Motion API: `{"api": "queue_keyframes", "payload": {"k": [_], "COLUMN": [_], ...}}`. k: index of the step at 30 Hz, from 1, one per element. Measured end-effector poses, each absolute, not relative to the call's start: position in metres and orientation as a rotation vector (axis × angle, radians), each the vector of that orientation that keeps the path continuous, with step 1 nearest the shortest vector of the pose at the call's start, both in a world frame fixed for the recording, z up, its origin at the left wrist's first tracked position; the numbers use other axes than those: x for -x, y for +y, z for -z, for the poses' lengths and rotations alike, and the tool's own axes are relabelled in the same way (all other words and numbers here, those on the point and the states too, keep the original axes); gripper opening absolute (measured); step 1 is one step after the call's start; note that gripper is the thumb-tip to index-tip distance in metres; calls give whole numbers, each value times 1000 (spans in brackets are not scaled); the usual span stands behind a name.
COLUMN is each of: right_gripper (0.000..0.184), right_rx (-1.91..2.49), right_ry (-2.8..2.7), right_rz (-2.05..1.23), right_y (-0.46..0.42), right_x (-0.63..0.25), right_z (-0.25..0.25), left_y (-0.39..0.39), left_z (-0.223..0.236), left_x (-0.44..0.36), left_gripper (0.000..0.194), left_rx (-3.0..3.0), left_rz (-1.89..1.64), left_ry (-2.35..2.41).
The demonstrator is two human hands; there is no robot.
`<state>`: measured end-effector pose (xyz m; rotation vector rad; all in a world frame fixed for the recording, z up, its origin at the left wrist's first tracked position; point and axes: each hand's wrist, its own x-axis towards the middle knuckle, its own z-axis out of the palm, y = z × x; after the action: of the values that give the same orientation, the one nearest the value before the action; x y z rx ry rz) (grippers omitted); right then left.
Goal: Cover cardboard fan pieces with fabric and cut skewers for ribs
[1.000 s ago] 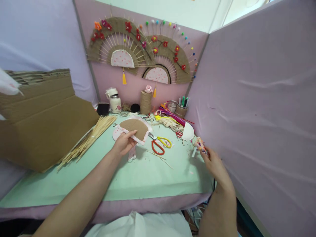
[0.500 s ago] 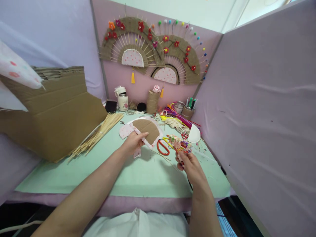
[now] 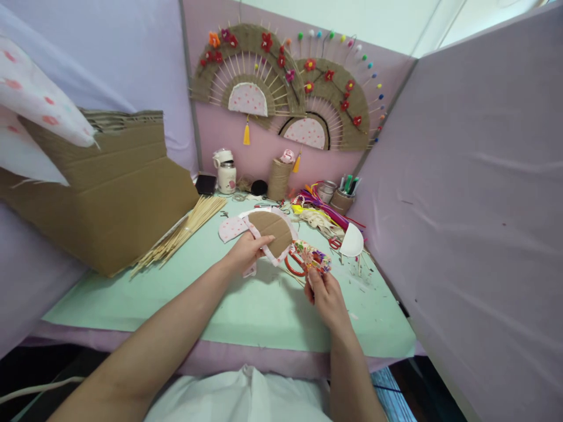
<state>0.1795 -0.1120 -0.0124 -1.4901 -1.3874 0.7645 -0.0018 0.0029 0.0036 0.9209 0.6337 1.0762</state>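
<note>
My left hand (image 3: pixel 248 252) grips a half-round piece of cardboard (image 3: pixel 271 228) by its lower edge, thumb on top. White fabric with pink dots is folded over the cardboard's rim. In my right hand (image 3: pixel 326 293) is a flower-patterned glue gun (image 3: pixel 313 257), its front end pointing left, close to the cardboard's right corner. Behind the glue gun lie scissors (image 3: pixel 291 268), partly covered, with an orange-red handle showing. A dotted fabric-covered piece (image 3: pixel 231 228) rests on the table just left of the cardboard.
A large cardboard sheet (image 3: pixel 132 199) and a bundle of thin sticks (image 3: pixel 185 231) occupy the left. Along the back stand a flask (image 3: pixel 226 176), a twine spool (image 3: pixel 279 179) and a pen holder (image 3: pixel 343 201). A white half-circle (image 3: pixel 352 240) lies right. Decorated fans (image 3: pixel 246 44) hang behind.
My right hand has brought the glue gun from the table's right side leftward to the cardboard. My left hand keeps its hold on the cardboard. The view has turned slightly left.
</note>
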Motion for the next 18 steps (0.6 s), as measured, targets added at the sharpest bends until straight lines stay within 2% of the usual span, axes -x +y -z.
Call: {"api": "queue_keyframes", "payload": {"k": [18], "right_gripper": [53], "right_rx": [1555], "right_ry": [-1441], "right_rz": [-729], "right_y": [-112], "right_x": [-178], "right_z": [12], "left_y": [6], "left_z": [4], "left_x": [3], "left_gripper": [42], "left_rx": [-949], "left_rz": [-1072], "left_ry": [634]}}
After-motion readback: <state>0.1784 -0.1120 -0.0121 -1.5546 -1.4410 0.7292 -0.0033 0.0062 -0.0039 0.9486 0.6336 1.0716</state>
